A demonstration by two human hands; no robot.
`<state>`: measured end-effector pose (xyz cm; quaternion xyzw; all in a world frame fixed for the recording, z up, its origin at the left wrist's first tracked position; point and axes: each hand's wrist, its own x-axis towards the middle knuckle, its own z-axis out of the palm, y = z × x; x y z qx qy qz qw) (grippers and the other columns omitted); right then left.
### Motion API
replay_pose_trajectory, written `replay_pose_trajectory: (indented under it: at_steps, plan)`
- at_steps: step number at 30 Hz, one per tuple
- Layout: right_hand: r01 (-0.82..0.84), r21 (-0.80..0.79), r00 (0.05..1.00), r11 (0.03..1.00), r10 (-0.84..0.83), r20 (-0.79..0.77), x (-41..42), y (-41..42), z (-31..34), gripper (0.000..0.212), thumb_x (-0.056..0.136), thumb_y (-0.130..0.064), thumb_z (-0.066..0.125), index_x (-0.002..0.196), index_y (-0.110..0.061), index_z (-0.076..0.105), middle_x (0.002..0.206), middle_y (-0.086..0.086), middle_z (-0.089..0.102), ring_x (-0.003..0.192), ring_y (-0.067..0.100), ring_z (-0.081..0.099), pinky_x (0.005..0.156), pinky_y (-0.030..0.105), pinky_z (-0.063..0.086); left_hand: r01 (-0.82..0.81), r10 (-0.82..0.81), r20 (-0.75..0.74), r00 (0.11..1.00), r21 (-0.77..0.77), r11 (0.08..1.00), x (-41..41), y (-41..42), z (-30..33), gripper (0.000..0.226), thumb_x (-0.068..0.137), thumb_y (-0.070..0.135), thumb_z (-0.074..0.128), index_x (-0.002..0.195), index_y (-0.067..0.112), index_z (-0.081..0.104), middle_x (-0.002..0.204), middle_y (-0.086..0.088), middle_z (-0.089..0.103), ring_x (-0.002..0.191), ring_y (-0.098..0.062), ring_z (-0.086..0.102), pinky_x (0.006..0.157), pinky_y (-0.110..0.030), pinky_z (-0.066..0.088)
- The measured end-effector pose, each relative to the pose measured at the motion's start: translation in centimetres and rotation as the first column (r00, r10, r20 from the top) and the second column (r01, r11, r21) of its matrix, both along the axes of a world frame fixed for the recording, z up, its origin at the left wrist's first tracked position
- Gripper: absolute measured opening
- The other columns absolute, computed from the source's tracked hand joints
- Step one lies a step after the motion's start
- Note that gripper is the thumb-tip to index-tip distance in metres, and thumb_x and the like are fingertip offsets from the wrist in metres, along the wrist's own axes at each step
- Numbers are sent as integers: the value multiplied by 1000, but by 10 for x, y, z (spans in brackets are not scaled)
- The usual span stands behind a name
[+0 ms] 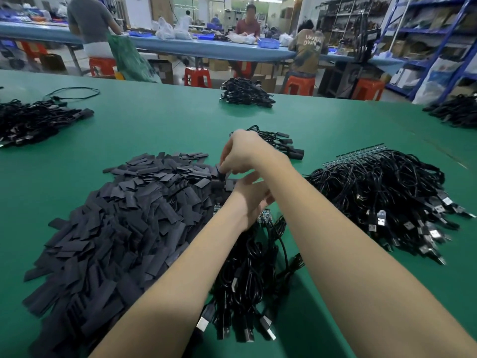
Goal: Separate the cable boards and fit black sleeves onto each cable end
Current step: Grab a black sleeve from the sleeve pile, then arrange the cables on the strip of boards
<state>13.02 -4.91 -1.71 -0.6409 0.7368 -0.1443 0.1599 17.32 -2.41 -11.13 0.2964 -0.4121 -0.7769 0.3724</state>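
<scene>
- Our right hand (244, 153) reaches over the middle of the green table (160, 125), fingers curled down and pinching one black sleeve (219, 169) at the far right edge of the sleeve heap (124, 218).
- Our left hand (251, 202) sits just below it, nearer us, crossed under the right forearm; fingers curled around the board end of a cable bundle (247, 270) (exact grip partly hidden by the wrist).
- Small circuit boards (265, 217) show at the left hand, peeking out on both sides of the wrist.
- The held bundle trails toward the near edge of the table, USB plugs (267, 329) fanned out at its near end.
- The sleeve heap fills the left half of the near table: flat, dark, short strips, loosely piled.
- To the right, a bigger cable bundle (382, 197), with a joined board strip (356, 155) along its far side and plugs pointing to the right edge.
- Just beyond our right hand, a small pile of sleeved cables (281, 143).
- More black cable piles: far left edge (31, 120), far middle edge (245, 93), far right corner (454, 112).
- Behind the table: red stools (197, 77), a long blue bench (206, 49) with people working, blue shelving (438, 42) at the right.
</scene>
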Motion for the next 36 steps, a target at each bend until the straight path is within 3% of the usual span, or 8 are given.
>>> replay_pose_trajectory:
  at_steps: [4, 7, 9, 12, 19, 23, 31, 36]
  plan:
    - [88, -279, 978, 956, -31, 205, -30, 23, 12, 10, 85, -17, 71, 81, -24, 77, 77, -7, 72, 70, 6, 66, 58, 11, 49, -16, 18, -47, 999, 44, 999, 1, -2, 1, 15, 89, -1, 72, 99, 8, 65, 74, -5, 70, 62, -13, 65, 56, -19, 51]
    - [297, -427, 824, 854, -3, 566, -58, 52, 6, 10, 87, -16, 72, 84, -24, 77, 78, -5, 75, 71, 8, 70, 60, 15, 53, -19, 21, -27, 999, 73, 997, 0, -2, 2, 15, 90, 2, 72, 101, 9, 65, 73, -2, 72, 68, -13, 69, 56, -19, 52]
    - [431, -410, 680, 804, 10, 733, -74, 73, -7, 15, 90, -12, 70, 83, -24, 77, 76, -5, 77, 73, 7, 73, 60, 15, 53, -15, 17, -31, 999, 61, 998, 0, -2, 3, 14, 91, 4, 71, 104, 9, 66, 74, 1, 72, 70, -12, 69, 56, -18, 51]
    - [539, -345, 667, 769, -140, 732, -95, 91, -33, 18, 92, -12, 66, 87, -25, 77, 76, -8, 77, 75, 5, 73, 61, 14, 52, 14, -13, -38, 999, 36, 999, 0, -1, 3, 15, 91, 6, 71, 105, 10, 67, 74, 2, 72, 69, -10, 69, 57, -18, 51]
    - [298, -117, 304, 947, 22, 953, -100, 94, -62, 26, 86, -16, 78, 106, -1, 74, 72, 1, 68, 57, 7, 58, 61, 16, 49, 111, -112, -92, 990, -13, 994, 3, -4, -1, 7, 94, 8, 67, 99, 13, 70, 86, -1, 74, 71, -8, 67, 59, -18, 50]
    - [214, -189, 393, 958, 93, 915, -103, 97, -71, 42, 67, -28, 89, 106, -16, 79, 107, 9, 77, 94, 14, 69, 81, 23, 53, 128, -126, -127, 984, 10, 992, 4, -6, -2, 11, 95, 9, 66, 95, 15, 75, 86, 0, 73, 70, -6, 66, 58, -16, 50]
    - [385, -273, 381, 881, 117, 917, -92, 89, -73, 13, 87, -26, 80, 95, -16, 78, 85, 3, 77, 69, 13, 71, 66, 18, 55, 188, -180, -164, 970, 35, 981, 6, -4, 0, 12, 92, 10, 68, 103, 11, 71, 87, -4, 71, 71, -7, 65, 60, -16, 50]
    - [279, -278, 428, 919, 140, 893, -92, 91, -72, 29, 81, -15, 85, 107, -9, 75, 102, 7, 78, 96, 16, 75, 80, 21, 57, 154, -135, -206, 969, 79, 985, 8, -6, -2, 11, 93, 6, 64, 98, 13, 71, 84, -1, 72, 68, -7, 65, 57, -15, 49]
